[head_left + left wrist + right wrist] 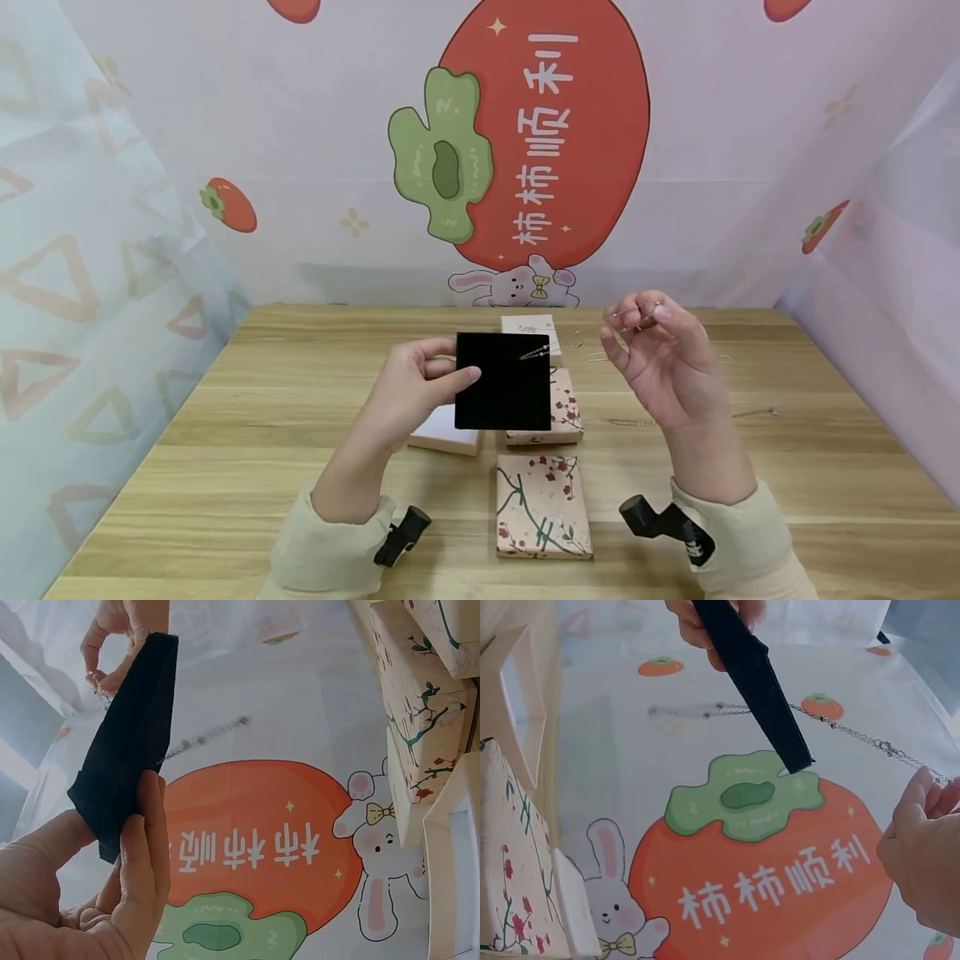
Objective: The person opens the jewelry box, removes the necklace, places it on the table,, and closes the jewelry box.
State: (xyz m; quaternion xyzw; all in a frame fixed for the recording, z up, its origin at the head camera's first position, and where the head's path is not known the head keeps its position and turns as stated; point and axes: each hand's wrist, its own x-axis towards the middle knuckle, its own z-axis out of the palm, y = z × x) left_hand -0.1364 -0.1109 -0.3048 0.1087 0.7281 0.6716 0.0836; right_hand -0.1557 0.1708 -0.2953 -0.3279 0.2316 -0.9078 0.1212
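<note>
My left hand (411,387) grips a square black jewelry-box pad (502,392) by its left edge, thumb on the face towards me. Held up over the table, the pad appears nearly edge-on in both wrist views. My right hand (671,367), raised to the right of it, pinches a thin silver chain (840,729) between thumb and fingers. From those fingers the chain runs to the pad, and a blurred length (214,735) shows on its other side. Whether it passes through a slit or round an edge, I cannot tell.
Below the hands lie a flowered box (543,508), another flowered box (566,417) and a pale box (528,327) behind it. An open box part (447,433) with a white inside sits left. Thin chains (757,412) lie on the wooden table (225,467) at right.
</note>
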